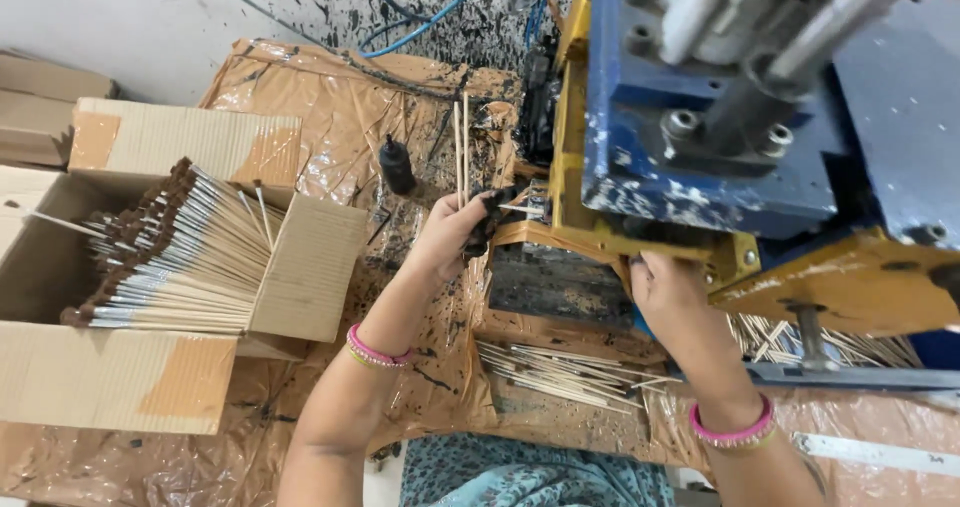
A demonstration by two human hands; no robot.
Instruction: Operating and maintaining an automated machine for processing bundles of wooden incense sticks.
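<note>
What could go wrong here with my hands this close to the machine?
Your right hand rests at the edge of the blue and yellow machine, so fingers might get pinched. The thin sticks in your left hand could snap or slip. Black residue may smear onto the loose sticks below.

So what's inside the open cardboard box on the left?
The cardboard box holds a fanned stack of thin sticks with silver bands and dark brown tips, lying flat. Its bottom and any lower layers are covered by the stack.
</note>
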